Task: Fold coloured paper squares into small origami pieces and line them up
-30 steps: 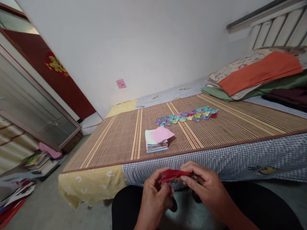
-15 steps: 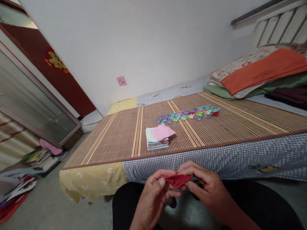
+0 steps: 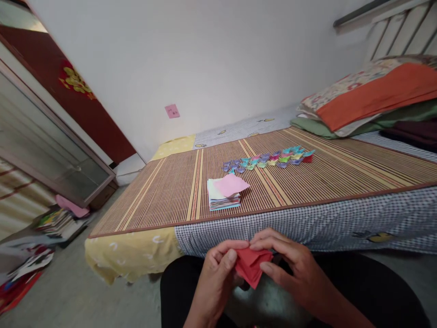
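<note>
A folded red paper [image 3: 251, 265] is held between both hands in front of the bed's edge, its point facing down. My left hand [image 3: 218, 269] pinches its left corner between thumb and fingers. My right hand [image 3: 290, 262] grips the upper right side, with the thumb on the front face. Beyond them, a stack of paper squares [image 3: 224, 200] lies on the striped mat, topped by a pink sheet [image 3: 232, 184]. Rows of small folded papers [image 3: 268, 160] in purple, blue, yellow, green and red lie farther back.
The striped mat [image 3: 164, 196] covers the bed, with checked cloth [image 3: 307, 228] hanging at its front. Pillows and folded bedding [image 3: 378, 98] are at the right. Books [image 3: 56, 223] sit by the glass-fronted cabinet [image 3: 64, 136] at left. Dark-clothed legs flank the hands.
The red paper has turned from lying nearly flat and edge-on to showing its broad face, point down. Fingers of both hands have shifted along its upper edge.
</note>
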`<action>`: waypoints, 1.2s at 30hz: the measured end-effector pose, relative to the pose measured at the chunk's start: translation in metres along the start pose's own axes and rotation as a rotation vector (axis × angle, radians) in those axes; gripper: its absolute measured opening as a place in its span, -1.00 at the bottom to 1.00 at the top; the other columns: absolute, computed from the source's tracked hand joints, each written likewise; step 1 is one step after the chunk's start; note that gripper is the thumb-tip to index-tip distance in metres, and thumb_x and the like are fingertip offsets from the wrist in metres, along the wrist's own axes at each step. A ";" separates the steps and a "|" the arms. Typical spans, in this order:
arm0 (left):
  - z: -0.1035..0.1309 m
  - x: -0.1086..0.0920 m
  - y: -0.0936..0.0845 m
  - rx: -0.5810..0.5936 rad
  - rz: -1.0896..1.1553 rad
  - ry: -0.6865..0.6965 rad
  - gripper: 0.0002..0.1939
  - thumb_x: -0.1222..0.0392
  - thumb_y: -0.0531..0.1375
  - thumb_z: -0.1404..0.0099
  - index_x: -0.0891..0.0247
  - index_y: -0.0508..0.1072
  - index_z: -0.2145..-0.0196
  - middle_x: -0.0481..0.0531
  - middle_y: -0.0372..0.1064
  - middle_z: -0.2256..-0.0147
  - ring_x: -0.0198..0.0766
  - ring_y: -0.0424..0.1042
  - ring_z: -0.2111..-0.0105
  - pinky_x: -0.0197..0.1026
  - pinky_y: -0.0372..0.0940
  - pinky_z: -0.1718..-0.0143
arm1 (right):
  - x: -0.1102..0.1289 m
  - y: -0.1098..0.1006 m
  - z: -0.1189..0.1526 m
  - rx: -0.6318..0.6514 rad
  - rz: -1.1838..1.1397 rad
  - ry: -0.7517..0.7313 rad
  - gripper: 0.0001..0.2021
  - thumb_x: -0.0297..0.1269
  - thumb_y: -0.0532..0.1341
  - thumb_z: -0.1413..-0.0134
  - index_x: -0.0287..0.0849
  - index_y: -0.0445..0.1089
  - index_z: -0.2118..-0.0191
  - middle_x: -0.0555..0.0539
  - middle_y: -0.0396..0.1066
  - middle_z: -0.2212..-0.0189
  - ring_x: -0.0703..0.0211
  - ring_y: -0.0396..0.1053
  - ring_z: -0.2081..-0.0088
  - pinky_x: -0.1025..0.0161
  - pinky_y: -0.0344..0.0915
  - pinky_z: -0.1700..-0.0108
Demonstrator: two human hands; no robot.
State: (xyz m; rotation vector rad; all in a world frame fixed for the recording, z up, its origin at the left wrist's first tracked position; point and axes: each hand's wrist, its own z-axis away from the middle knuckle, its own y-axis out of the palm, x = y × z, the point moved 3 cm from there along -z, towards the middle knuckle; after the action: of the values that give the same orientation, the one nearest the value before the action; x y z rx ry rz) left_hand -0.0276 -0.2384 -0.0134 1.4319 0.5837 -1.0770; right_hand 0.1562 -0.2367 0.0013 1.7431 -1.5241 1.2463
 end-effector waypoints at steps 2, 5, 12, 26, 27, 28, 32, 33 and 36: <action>0.000 0.000 0.000 0.006 -0.004 -0.006 -0.56 -0.08 0.46 -0.16 0.31 0.68 0.13 0.07 0.49 0.39 -0.36 0.37 0.47 -0.34 0.31 0.39 | 0.000 0.000 -0.001 -0.019 0.007 -0.003 -0.88 -0.29 0.25 -0.30 -0.05 0.50 0.09 -0.06 0.49 0.13 0.08 0.48 0.05 0.21 0.39 -0.02; 0.002 0.000 0.001 0.027 -0.012 -0.031 -0.52 -0.01 0.53 -0.05 0.27 0.68 0.10 0.04 0.48 0.40 -0.38 0.36 0.48 -0.34 0.30 0.40 | 0.000 0.000 -0.002 -0.045 0.018 -0.007 -0.90 -0.29 0.23 -0.33 -0.05 0.50 0.13 -0.05 0.50 0.17 0.11 0.49 0.09 0.24 0.39 0.02; 0.002 -0.003 0.007 -0.065 -0.003 -0.068 -0.58 0.14 0.57 0.08 0.28 0.70 0.22 -0.09 0.34 0.55 -0.45 0.22 0.60 -0.37 0.25 0.47 | 0.001 0.000 -0.001 -0.035 0.022 -0.002 -0.91 -0.31 0.23 -0.33 -0.05 0.50 0.13 -0.03 0.49 0.17 0.14 0.49 0.09 0.26 0.39 0.01; 0.000 -0.003 0.012 -0.157 -0.101 -0.005 -0.74 0.40 0.39 0.07 0.30 0.64 0.33 0.07 0.57 0.31 -0.38 0.39 0.49 -0.38 0.27 0.43 | 0.010 0.002 -0.004 -0.019 0.088 -0.061 -0.72 -0.53 0.22 -0.16 -0.05 0.54 0.10 -0.05 0.51 0.16 0.16 0.51 0.09 0.29 0.40 0.00; 0.000 -0.003 0.011 -0.161 -0.119 0.001 -0.74 0.41 0.38 0.07 0.30 0.63 0.34 0.04 0.56 0.36 -0.40 0.35 0.52 -0.38 0.25 0.45 | 0.009 0.003 -0.004 -0.031 0.091 -0.054 -0.75 -0.51 0.21 -0.20 -0.05 0.55 0.13 -0.05 0.51 0.18 0.16 0.51 0.10 0.29 0.41 0.01; 0.000 -0.003 0.012 -0.169 -0.136 0.007 -0.74 0.41 0.38 0.08 0.29 0.63 0.34 0.01 0.53 0.42 -0.42 0.32 0.55 -0.39 0.23 0.47 | 0.007 0.003 -0.005 -0.048 0.096 -0.043 -0.78 -0.48 0.20 -0.23 -0.06 0.55 0.16 -0.05 0.50 0.19 0.16 0.51 0.11 0.29 0.41 0.03; 0.001 -0.004 0.012 -0.202 -0.215 0.035 -0.73 0.37 0.40 0.09 0.29 0.62 0.34 -0.11 0.38 0.58 -0.47 0.17 0.64 -0.41 0.14 0.56 | -0.001 0.008 -0.003 -0.121 0.106 0.021 -0.85 -0.39 0.23 -0.27 -0.06 0.55 0.26 -0.05 0.49 0.18 0.15 0.51 0.10 0.29 0.40 0.05; 0.001 -0.004 0.012 -0.208 -0.241 0.043 -0.74 0.35 0.43 0.08 0.29 0.62 0.34 -0.13 0.36 0.60 -0.48 0.14 0.65 -0.41 0.13 0.57 | -0.003 0.009 -0.003 -0.140 0.105 0.039 -0.86 -0.38 0.24 -0.26 -0.07 0.54 0.29 -0.06 0.48 0.17 0.14 0.51 0.10 0.28 0.39 0.05; 0.002 0.000 0.009 -0.234 -0.335 0.071 -0.76 0.19 0.48 -0.02 0.30 0.63 0.33 -0.10 0.36 0.60 -0.46 0.14 0.65 -0.40 0.13 0.58 | -0.006 0.011 -0.001 -0.191 0.094 0.086 -0.84 -0.32 0.25 -0.25 -0.09 0.50 0.38 -0.09 0.47 0.15 0.09 0.50 0.09 0.24 0.39 0.07</action>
State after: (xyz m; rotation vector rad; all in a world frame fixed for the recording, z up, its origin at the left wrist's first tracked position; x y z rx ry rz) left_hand -0.0206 -0.2421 -0.0086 1.1963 0.9940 -1.1768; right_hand 0.1453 -0.2359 -0.0057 1.4939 -1.6332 1.1622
